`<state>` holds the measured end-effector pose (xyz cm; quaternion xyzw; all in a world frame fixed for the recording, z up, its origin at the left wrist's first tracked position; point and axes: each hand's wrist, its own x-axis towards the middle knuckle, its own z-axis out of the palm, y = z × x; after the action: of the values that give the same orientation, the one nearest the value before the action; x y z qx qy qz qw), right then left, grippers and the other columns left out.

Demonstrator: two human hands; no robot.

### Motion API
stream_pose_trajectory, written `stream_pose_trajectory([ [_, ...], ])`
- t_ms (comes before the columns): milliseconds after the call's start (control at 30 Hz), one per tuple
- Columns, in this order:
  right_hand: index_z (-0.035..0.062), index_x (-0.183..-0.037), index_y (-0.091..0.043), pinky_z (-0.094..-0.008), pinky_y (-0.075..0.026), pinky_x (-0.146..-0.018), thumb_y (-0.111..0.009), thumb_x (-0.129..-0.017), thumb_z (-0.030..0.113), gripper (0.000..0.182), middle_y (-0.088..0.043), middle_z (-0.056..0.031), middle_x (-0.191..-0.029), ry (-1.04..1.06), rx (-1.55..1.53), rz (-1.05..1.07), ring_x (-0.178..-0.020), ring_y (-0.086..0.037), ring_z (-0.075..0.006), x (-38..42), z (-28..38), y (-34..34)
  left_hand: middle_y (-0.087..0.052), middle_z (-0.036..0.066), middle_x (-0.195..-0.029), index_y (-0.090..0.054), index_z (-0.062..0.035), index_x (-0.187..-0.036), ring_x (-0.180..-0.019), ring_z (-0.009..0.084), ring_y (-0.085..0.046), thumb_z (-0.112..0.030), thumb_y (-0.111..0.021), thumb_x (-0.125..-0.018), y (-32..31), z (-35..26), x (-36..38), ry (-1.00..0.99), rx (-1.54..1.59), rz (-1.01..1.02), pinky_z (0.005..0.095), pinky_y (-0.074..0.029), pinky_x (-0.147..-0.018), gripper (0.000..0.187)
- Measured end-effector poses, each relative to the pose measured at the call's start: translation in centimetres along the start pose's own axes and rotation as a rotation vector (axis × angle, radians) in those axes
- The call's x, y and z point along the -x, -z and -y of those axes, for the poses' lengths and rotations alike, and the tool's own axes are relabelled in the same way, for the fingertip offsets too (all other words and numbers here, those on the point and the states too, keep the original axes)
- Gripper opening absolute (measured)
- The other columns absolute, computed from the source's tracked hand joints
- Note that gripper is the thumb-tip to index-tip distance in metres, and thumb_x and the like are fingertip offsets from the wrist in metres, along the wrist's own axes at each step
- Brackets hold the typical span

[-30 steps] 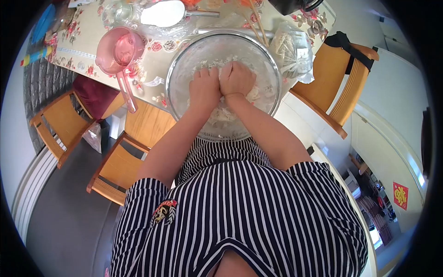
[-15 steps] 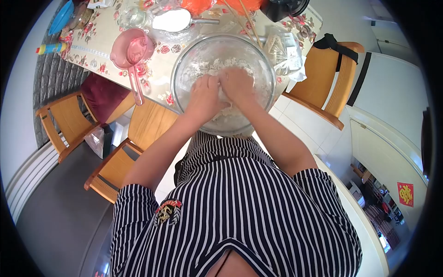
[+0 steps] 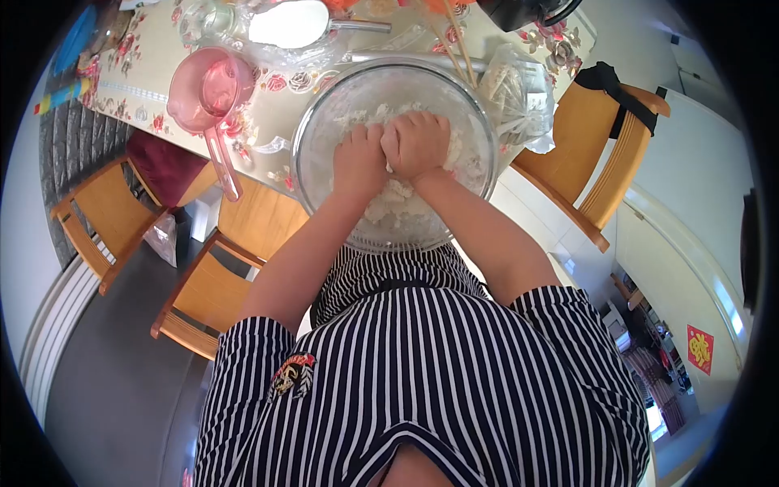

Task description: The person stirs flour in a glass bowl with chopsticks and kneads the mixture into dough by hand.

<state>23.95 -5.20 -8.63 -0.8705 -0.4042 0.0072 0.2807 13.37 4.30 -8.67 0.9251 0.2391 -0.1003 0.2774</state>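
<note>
Two bare forearms run up from a striped shirt [image 3: 422, 381] into a wide glass bowl [image 3: 312, 122] that sits at the near edge of the counter [image 3: 146, 73], which wears a flowered cloth. Inside the bowl, the left hand [image 3: 359, 160] and the right hand [image 3: 416, 144] sit side by side, knuckles touching, each grip clenched into a fist and pressed down into the pale, shaggy dough [image 3: 398, 203] that fills the bowl's floor. By the look of it, kneading is in hand, with loose crumbs not yet gathered; the next push would call for folding the ragged edges inward under the fists. Just left of the bowl lies a pink ladle [image 3: 213, 93]; beyond it a white spoon [image 3: 288, 24]. Right of the bowl sits a clear bag [image 3: 519, 89], with chopsticks [image 3: 458, 40] leaning over the rim.
</note>
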Motion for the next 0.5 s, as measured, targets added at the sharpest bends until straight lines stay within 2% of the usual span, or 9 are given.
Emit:
stream_pose_trajectory([
  [133,0.0132,-0.073,-0.07,-0.0457,-0.039,-0.077,-0.054,-0.085,0.032,0.027,-0.07,-0.0102,-0.084,-0.133,0.09,0.239,-0.08,-0.064,-0.0298,-2.4,0.4,0.3,-0.061,0.017,-0.113,-0.054,-0.0073,-0.124,-0.106,0.0402,-0.06,-0.026,-0.085,-0.069,2.4,-0.4,-1.5,0.037,0.126,0.043,0.0475,-0.052,-0.084,0.065],
  [167,0.0128,-0.077,-0.074,-0.0459,-0.041,-0.078,-0.052,-0.087,0.034,0.031,-0.072,-0.0121,-0.087,-0.204,0.13,0.326,-0.081,-0.066,-0.0316,-2.5,0.9,0.6,-0.062,0.015,-0.112,-0.055,-0.008,-0.118,-0.108,0.039,-0.061,-0.03,-0.088,-0.068,2.5,-0.1,-2.0,0.023,0.152,0.062,0.0481,-0.052,-0.088,0.064],
  [200,0.0128,-0.077,-0.074,-0.0459,-0.041,-0.078,-0.052,-0.087,0.034,0.031,-0.072,-0.0121,-0.087,-0.198,0.13,0.309,-0.081,-0.066,-0.0316,-2.6,1.1,0.6,-0.062,0.014,-0.111,-0.055,-0.0087,-0.113,-0.109,0.0379,-0.062,-0.034,-0.09,-0.067,3.3,-0.3,-2.2,0.003,0.175,0.076,0.0487,-0.052,-0.091,0.063],
  [267,0.0118,-0.088,-0.078,-0.0494,-0.045,-0.081,-0.049,-0.088,0.035,0.037,-0.074,-0.0164,-0.096,-0.399,0.026,0.369,-0.085,-0.068,-0.0349,-3.5,1.0,0.6,-0.061,0.014,-0.114,-0.055,-0.0086,-0.116,-0.111,0.0378,-0.061,-0.036,-0.09,-0.066,4.5,-1.0,-1.6,-0.024,0.106,0.006,0.0485,-0.051,-0.092,0.067],
  [300,0.0118,-0.088,-0.078,-0.0494,-0.045,-0.081,-0.049,-0.088,0.035,0.037,-0.074,-0.0164,-0.096,-0.394,0.029,0.364,-0.085,-0.068,-0.0349,-3.8,1.1,1.6,-0.061,0.015,-0.117,-0.055,-0.0084,-0.119,-0.113,0.0377,-0.06,-0.037,-0.09,-0.065,5.0,-1.7,-0.5,-0.032,0.048,-0.024,0.0483,-0.051,-0.094,0.07],
  [367,0.0129,-0.096,-0.079,-0.0528,-0.046,-0.087,-0.05,-0.088,0.034,0.037,-0.073,-0.0187,-0.099,-0.659,-0.164,0.569,-0.094,-0.069,-0.0365,-4.8,1.2,4.4,-0.06,0.014,-0.119,-0.055,-0.0083,-0.123,-0.115,0.0369,-0.058,-0.04,-0.09,-0.065,5.8,-2.6,2.7,-0.093,0.079,-0.014,0.0484,-0.049,-0.095,0.075],
  [400,0.0129,-0.096,-0.079,-0.0528,-0.046,-0.087,-0.05,-0.088,0.034,0.037,-0.073,-0.0187,-0.099,-0.658,-0.162,0.564,-0.094,-0.069,-0.0365,-4.3,1.6,4.6,-0.059,0.014,-0.121,-0.054,-0.0081,-0.126,-0.117,0.0361,-0.057,-0.042,-0.09,-0.064,6.3,-2.8,3.8,-0.152,0.104,0.001,0.0486,-0.048,-0.096,0.08],
  [467,0.0132,-0.092,-0.076,-0.049,-0.042,-0.1,-0.053,-0.091,0.034,0.031,-0.072,-0.0168,-0.094,-0.39,0.099,0.459,-0.095,-0.066,-0.0357,-1.3,3.1,4.6,-0.058,0.013,-0.121,-0.054,-0.0091,-0.128,-0.117,0.0347,-0.057,-0.042,-0.09,-0.064,6.9,-2.9,4.9,-0.17,0.031,-0.055,0.0494,-0.048,-0.096,0.08],
  [500,0.0132,-0.092,-0.076,-0.049,-0.042,-0.1,-0.053,-0.091,0.034,0.031,-0.072,-0.0168,-0.094,-0.389,0.098,0.462,-0.095,-0.066,-0.0357,0.7,3.4,3.9,-0.058,0.012,-0.122,-0.054,-0.01,-0.13,-0.116,0.0334,-0.056,-0.042,-0.089,-0.065,7.0,-2.9,5.3,-0.179,-0.041,-0.113,0.0503,-0.047,-0.096,0.08],
])
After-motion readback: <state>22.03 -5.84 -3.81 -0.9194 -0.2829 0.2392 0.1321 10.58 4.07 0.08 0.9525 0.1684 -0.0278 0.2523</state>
